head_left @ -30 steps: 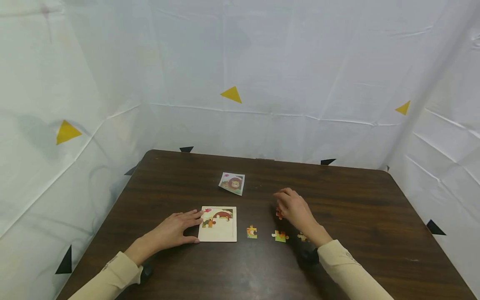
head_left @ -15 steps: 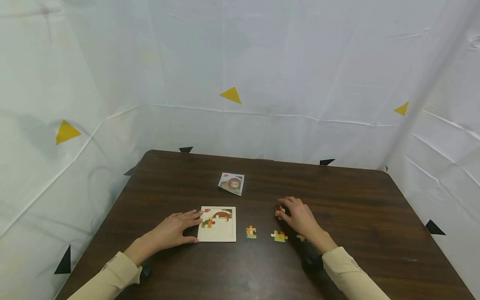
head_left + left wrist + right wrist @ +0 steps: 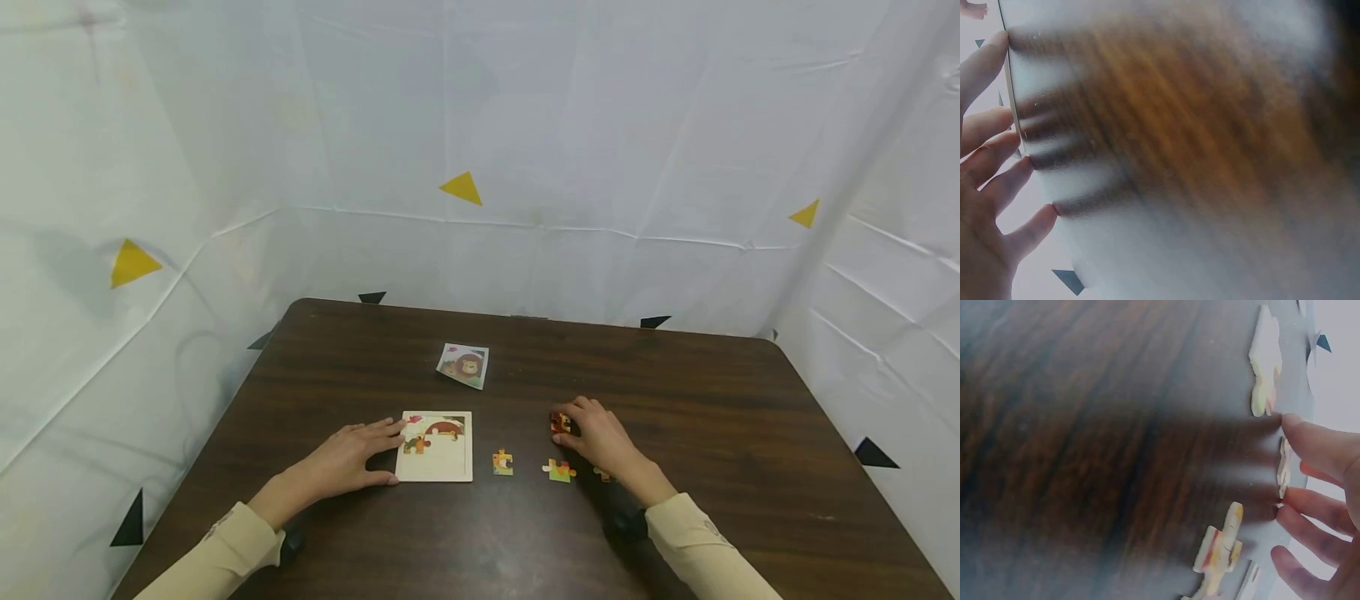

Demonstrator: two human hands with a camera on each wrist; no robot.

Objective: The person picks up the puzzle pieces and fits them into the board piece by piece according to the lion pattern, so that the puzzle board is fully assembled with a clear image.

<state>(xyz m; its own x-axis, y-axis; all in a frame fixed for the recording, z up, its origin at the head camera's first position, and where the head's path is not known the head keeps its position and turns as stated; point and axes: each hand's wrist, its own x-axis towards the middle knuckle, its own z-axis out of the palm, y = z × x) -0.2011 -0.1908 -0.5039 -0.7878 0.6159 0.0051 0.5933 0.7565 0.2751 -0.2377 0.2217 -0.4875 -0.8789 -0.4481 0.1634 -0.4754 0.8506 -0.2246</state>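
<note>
Right hand (image 3: pixel 600 437) pinching one puzzle piece (image 3: pixel 560 422), left hand (image 3: pixel 348 457) spread, touching one board's (image 3: pixel 435 469) left edge; at least three more pieces (image 3: pixel 559 472) nearer.

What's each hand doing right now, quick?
Left hand: open, fingers relaxed, touching the edge of the puzzle board.
Right hand: closed, thumb and fingers around a red-brown puzzle piece.

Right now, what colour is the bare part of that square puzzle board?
Pale cream; the puzzle board shows best in the head view.
</note>
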